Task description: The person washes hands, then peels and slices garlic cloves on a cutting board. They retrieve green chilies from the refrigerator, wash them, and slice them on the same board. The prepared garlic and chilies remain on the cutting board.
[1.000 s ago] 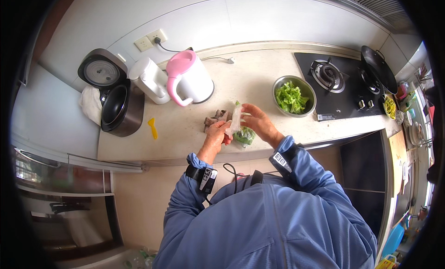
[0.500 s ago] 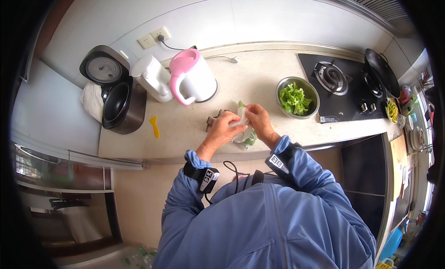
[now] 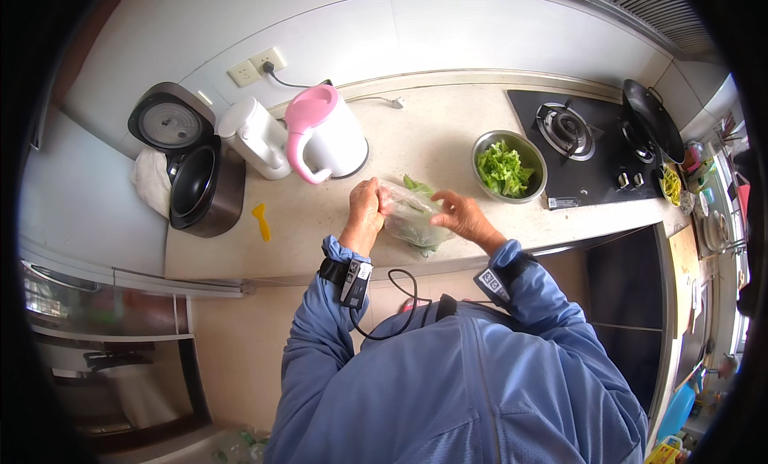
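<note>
The left fingers (image 3: 371, 192) are closing around one end of a clear plastic bag (image 3: 406, 221); the right fingers (image 3: 445, 198) are curving half-open at its other side, contact unclear. Green leaves (image 3: 415, 185) are showing beside it on the counter (image 3: 424, 116), left of a metal bowl (image 3: 539, 170).

Thin, wrinkled translucent plastic bag (image 3: 406, 216), shiny metal bowl (image 3: 531, 155), smooth plastic kettle (image 3: 339, 140), matt cloth jacket (image 3: 424, 384)

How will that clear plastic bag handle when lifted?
The plastic bag is probably floppy: its film creases by the left hand. Likely light: it looks thin, transparent. Leafy greens at its far side might bruise.
</note>
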Demonstrator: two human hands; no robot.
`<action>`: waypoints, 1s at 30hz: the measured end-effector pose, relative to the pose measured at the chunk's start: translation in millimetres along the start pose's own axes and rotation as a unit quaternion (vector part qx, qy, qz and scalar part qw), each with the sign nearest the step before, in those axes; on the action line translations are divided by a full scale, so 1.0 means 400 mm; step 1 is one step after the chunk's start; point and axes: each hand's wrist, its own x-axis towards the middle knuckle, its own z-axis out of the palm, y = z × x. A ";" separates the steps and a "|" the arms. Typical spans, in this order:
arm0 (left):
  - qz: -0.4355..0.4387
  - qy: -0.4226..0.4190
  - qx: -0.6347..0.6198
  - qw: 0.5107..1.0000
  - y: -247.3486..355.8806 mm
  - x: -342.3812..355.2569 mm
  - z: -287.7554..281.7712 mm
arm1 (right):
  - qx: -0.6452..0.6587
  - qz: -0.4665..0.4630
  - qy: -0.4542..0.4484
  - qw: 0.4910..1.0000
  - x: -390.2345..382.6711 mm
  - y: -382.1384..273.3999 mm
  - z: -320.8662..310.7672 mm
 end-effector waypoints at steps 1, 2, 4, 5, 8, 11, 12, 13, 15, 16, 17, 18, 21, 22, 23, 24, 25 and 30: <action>-0.004 -0.017 0.042 0.999 0.003 0.003 0.001 | -0.079 -0.039 -0.012 0.996 -0.004 0.013 -0.006; -0.008 -0.035 0.085 0.996 0.007 0.005 0.001 | -0.129 -0.045 0.032 0.990 0.000 0.027 0.005; -0.007 -0.076 0.197 0.977 0.009 0.008 0.002 | -0.010 0.020 0.093 0.995 0.008 0.061 0.010; -0.002 -0.101 0.264 0.959 0.007 0.009 -0.001 | 0.050 0.080 0.116 0.989 0.011 0.078 0.010; 0.109 -0.201 0.470 0.853 0.001 0.020 -0.019 | 0.265 0.124 0.156 0.943 0.016 0.111 0.005; 0.163 -0.167 0.623 0.747 -0.016 0.041 -0.044 | 0.450 0.137 0.168 0.866 0.010 0.112 0.016; 0.154 -0.141 0.620 0.756 -0.027 0.050 -0.047 | 0.506 0.130 0.155 0.839 0.010 0.108 0.020; 0.144 -0.115 0.617 0.765 -0.036 0.060 -0.049 | 0.568 0.110 0.136 0.804 0.010 0.104 0.027; 0.122 -0.085 0.470 0.870 -0.054 0.079 -0.051 | 0.607 0.133 0.123 0.774 0.007 0.098 0.043; 0.106 -0.063 0.399 0.909 -0.064 0.087 -0.052 | 0.613 0.135 0.096 0.772 0.006 0.099 0.050; 0.066 -0.072 0.284 0.954 -0.074 0.096 -0.051 | 0.615 0.172 0.093 0.764 0.004 0.102 0.054; 0.022 -0.072 0.172 0.982 -0.087 0.104 -0.050 | 0.605 0.132 0.069 0.782 -0.002 0.105 0.060; -0.098 -0.034 -0.025 0.994 -0.107 0.122 -0.058 | 0.366 0.187 0.133 0.902 0.010 0.120 0.066; -0.137 -0.015 -0.066 0.988 -0.109 0.129 -0.059 | 0.277 0.209 0.148 0.926 0.017 0.122 0.063; -0.111 -0.017 -0.016 0.994 -0.110 0.132 -0.060 | 0.240 0.208 0.165 0.934 0.023 0.121 0.059; -0.083 -0.019 0.034 0.996 -0.111 0.132 -0.060 | 0.204 0.199 0.179 0.942 0.027 0.116 0.050; -0.063 -0.017 0.083 0.994 -0.112 0.133 -0.056 | 0.164 0.209 0.195 0.944 0.031 0.106 0.039; 0.054 -0.050 0.209 0.975 -0.119 0.104 -0.029 | -0.087 -0.092 0.302 0.945 0.037 -0.013 -0.029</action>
